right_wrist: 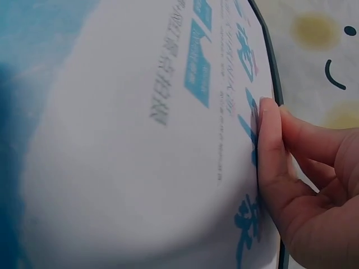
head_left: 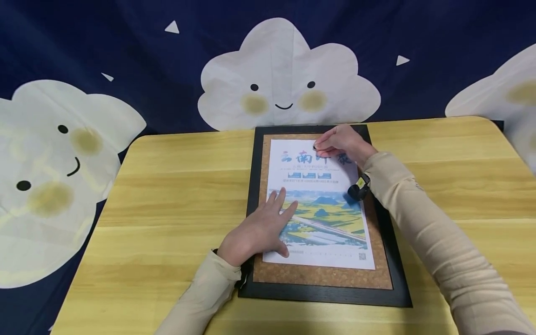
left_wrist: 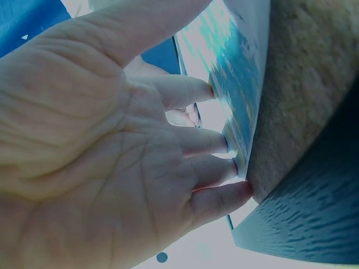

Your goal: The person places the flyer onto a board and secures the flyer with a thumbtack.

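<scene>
A printed poster (head_left: 322,258) with blue lettering and a landscape picture lies on a cork board (head_left: 322,276) with a black frame (head_left: 326,294). My left hand (head_left: 261,228) rests on the poster's left side with fingers spread; in the left wrist view its fingertips (left_wrist: 221,193) touch the sheet near its edge. At the poster's top, my right hand (head_left: 341,141) pinches a small dark object (head_left: 315,146) between thumb and fingers, against the paper. Its kind is too small to tell. In the right wrist view the fingers (right_wrist: 270,140) hide it.
The board lies on a light wooden table (head_left: 180,200), its far end at the table's back edge. Behind hangs a dark blue cloth (head_left: 176,83) with smiling white clouds. A dark wrist camera (head_left: 358,188) sits on the right wrist, above the poster.
</scene>
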Available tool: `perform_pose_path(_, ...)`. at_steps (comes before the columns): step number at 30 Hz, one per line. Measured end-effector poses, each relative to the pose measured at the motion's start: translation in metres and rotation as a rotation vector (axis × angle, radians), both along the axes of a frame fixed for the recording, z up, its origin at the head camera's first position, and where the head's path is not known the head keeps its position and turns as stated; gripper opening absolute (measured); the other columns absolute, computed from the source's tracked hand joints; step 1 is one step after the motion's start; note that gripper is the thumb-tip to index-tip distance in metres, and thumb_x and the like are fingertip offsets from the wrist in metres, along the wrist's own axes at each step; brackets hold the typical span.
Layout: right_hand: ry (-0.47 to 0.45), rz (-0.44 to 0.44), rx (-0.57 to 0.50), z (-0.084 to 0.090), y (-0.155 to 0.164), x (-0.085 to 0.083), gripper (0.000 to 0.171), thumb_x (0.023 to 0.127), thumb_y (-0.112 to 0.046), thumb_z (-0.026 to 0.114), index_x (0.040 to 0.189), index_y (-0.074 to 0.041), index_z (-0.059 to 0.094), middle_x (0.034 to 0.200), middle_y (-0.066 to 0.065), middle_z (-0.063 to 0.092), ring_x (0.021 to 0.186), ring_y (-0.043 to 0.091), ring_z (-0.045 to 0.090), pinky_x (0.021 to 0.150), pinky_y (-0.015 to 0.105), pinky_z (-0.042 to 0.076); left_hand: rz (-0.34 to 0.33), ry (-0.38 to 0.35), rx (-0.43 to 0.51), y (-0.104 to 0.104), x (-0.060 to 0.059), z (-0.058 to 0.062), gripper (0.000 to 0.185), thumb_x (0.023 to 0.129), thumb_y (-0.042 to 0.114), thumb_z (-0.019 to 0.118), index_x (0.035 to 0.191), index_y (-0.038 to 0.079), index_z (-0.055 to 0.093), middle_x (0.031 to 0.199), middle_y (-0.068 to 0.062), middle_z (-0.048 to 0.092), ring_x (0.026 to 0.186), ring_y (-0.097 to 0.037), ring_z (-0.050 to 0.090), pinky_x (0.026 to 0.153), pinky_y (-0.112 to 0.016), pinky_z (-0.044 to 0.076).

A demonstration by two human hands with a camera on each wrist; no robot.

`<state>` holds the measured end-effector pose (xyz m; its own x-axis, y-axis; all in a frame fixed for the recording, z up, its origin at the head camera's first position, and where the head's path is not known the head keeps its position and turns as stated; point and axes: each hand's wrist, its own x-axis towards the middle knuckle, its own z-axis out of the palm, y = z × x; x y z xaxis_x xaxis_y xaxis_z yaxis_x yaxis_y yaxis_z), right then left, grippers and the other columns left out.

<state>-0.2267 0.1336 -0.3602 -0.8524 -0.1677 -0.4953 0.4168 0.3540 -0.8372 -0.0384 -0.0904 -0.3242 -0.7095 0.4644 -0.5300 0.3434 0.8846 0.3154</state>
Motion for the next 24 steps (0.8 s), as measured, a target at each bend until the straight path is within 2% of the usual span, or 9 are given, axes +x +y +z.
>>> perform_pose_path(4,-0.010,0.028,0.006,0.0017,-0.0009,-0.0016,0.025,0.099,-0.003,0.068,0.121,0.010,0.069,0.076,0.004,0.076,0.064,0.010,0.073,0.065,0.024,0.059,0.002,0.009,0.008,-0.0005,0.0005,-0.0017,0.109,0.081,0.036,0.090,0.166,0.013,0.026,0.173,-0.017,-0.001,0.158,-0.036,-0.001,0.124,-0.051,0.019)
perform_pose_path(17,-0.034,0.018,-0.006,0.0027,-0.0016,-0.0020,0.019,0.097,0.001,0.069,0.114,0.010,0.070,0.075,0.005,0.075,0.062,0.011,0.073,0.063,0.024,0.059,0.007,0.013,0.032,0.0001,0.0029,-0.0009,0.107,0.081,0.034,0.091,0.165,0.012,0.028,0.173,-0.018,0.001,0.158,-0.038,0.001,0.123,-0.052,0.021)
perform_pose_path(24,-0.016,0.025,-0.009,0.0030,-0.0013,-0.0011,0.021,0.097,0.002,0.069,0.116,0.011,0.071,0.076,0.005,0.075,0.062,0.011,0.073,0.063,0.024,0.059,-0.003,0.026,0.043,-0.0008,0.0037,-0.0009,0.107,0.081,0.034,0.091,0.164,0.010,0.030,0.172,-0.019,0.002,0.158,-0.039,0.003,0.123,-0.053,0.023)
